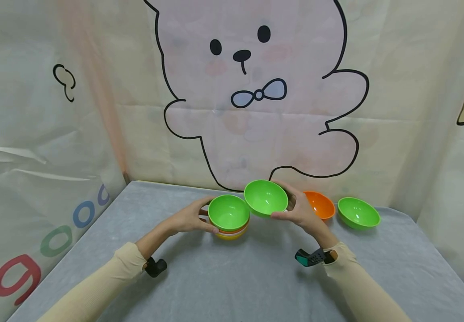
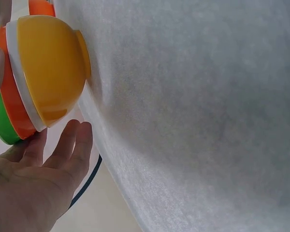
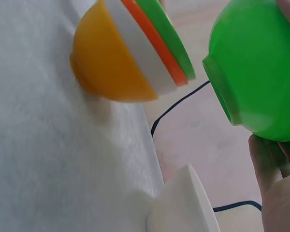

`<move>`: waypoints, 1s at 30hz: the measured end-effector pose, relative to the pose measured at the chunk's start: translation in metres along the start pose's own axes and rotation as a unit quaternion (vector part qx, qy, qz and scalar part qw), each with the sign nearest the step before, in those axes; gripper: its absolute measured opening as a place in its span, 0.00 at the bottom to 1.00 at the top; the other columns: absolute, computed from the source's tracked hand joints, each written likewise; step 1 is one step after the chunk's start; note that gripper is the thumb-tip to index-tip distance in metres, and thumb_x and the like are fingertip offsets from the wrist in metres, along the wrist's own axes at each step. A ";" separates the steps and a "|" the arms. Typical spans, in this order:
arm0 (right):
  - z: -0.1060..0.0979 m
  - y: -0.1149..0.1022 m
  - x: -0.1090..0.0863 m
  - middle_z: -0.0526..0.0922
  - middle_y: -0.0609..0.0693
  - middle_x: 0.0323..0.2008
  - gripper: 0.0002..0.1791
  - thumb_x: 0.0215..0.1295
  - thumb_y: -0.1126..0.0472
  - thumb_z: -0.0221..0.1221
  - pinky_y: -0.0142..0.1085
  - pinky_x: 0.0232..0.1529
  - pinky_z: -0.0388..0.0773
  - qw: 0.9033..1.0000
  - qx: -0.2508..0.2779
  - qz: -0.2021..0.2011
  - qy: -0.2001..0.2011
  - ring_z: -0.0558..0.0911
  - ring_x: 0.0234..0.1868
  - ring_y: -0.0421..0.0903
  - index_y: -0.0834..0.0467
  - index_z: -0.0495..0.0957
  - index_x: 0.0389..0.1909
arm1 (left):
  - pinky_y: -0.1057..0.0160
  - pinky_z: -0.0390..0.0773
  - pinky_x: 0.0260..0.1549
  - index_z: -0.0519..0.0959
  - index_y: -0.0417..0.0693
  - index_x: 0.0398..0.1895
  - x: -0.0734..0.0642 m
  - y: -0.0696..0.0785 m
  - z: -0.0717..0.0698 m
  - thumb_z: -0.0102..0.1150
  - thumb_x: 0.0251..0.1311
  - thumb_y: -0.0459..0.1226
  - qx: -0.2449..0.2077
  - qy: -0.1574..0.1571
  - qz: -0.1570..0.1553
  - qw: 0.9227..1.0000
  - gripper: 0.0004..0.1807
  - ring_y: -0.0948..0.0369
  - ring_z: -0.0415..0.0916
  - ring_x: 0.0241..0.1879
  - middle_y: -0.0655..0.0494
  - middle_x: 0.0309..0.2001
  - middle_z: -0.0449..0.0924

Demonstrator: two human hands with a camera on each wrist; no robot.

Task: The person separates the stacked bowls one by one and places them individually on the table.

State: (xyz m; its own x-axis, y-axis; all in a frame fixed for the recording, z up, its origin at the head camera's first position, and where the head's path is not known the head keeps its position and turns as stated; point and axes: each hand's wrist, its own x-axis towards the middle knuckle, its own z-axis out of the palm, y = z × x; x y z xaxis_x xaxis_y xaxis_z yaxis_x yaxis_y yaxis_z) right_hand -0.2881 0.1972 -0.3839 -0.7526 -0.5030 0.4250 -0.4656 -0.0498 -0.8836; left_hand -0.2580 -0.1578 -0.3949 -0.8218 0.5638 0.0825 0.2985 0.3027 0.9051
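Note:
A stack of bowls stands on the table, with a green bowl on top. Below it come an orange bowl, a white bowl and, lowest, a yellow bowl. My left hand holds the stack from the left, thumb on the near side and fingertips at the far side. Up and to the right of the stack, my right hand grips another green bowl by its side. That bowl is raised off the table and tilted, its inside facing the head camera.
Beyond my right hand, an orange bowl and a green bowl sit on the grey-covered table. Another white bowl shows at the bottom of the right wrist view. A printed curtain hangs behind the table.

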 end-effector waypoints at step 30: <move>-0.020 0.002 -0.037 0.66 0.61 0.69 0.50 0.51 0.77 0.74 0.36 0.59 0.76 0.998 -0.051 0.023 0.011 0.70 0.64 0.55 0.69 0.59 0.75 | 0.47 0.77 0.56 0.61 0.47 0.77 -0.001 0.001 -0.001 0.78 0.54 0.33 0.001 0.001 -0.006 1.000 0.49 0.41 0.72 0.62 0.48 0.68 0.67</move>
State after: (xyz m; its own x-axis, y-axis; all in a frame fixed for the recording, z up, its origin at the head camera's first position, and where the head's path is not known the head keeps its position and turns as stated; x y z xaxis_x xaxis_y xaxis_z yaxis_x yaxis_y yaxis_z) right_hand -0.2702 0.2332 -0.3978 -0.7837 -0.4841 0.3893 -0.4746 0.0623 -0.8780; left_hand -0.2577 -0.1586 -0.3941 -0.8262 0.5585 0.0733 0.2904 0.3109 0.9050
